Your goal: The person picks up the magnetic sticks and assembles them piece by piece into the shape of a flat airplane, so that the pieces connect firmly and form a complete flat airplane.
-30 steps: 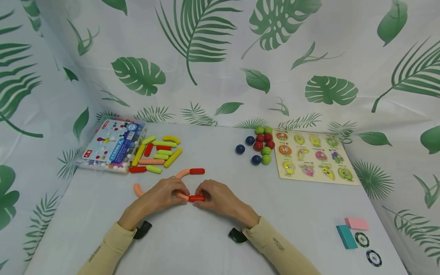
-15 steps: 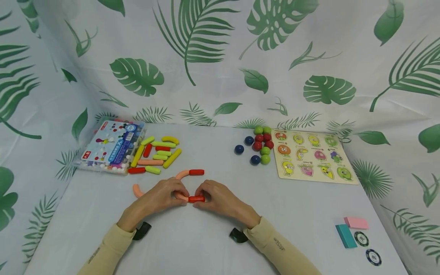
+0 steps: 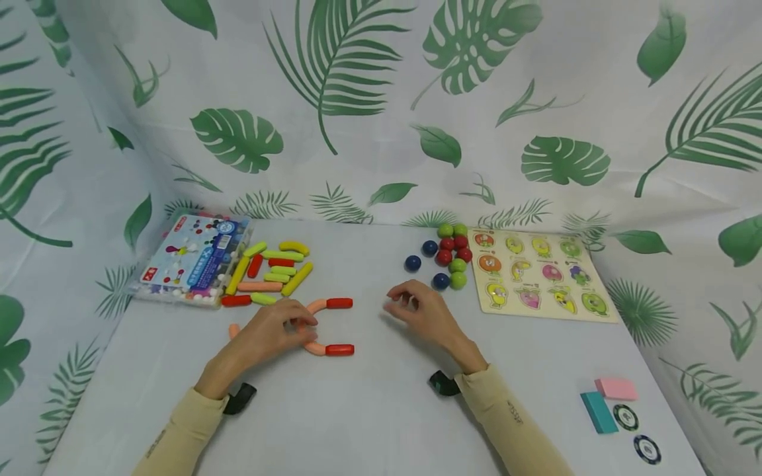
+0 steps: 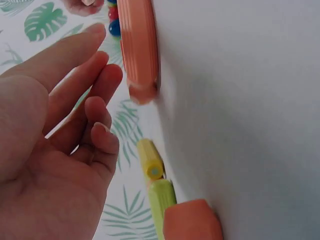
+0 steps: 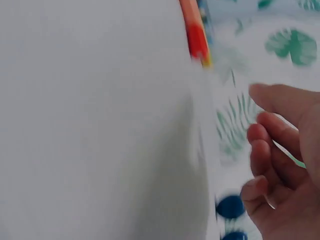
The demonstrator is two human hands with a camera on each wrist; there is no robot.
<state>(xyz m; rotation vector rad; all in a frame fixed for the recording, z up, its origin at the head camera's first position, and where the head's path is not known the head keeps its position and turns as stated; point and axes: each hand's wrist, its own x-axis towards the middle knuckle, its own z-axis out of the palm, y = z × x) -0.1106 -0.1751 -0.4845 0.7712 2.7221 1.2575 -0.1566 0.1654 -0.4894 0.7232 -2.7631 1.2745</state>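
Two red sticks [image 3: 340, 350] lie parallel, each end to end with an orange curved stick [image 3: 316, 349], making a U shape that opens to the right. My left hand [image 3: 270, 334] hovers over the closed side of the U and covers part of it. In the left wrist view its loosely bent fingers hold nothing, beside the ribbed orange stick [image 4: 140, 45]. Another orange stick [image 3: 234, 330] pokes out left of that hand. To the right of the U, my right hand [image 3: 427, 316] is raised above the table, fingers loosely bent and holding nothing.
Several yellow, green, red and orange sticks [image 3: 260, 287] lie beside a clear plastic box [image 3: 193, 258] at back left. Coloured balls [image 3: 444, 256] and a fruit puzzle board [image 3: 544, 274] are at back right. Blocks [image 3: 599, 412] and two round chips [image 3: 647, 449] lie front right.
Both hands have let go of the lower orange and red sticks. The right hand has moved right and away from the table's middle; the left has shifted slightly left, uncovering more of the U.
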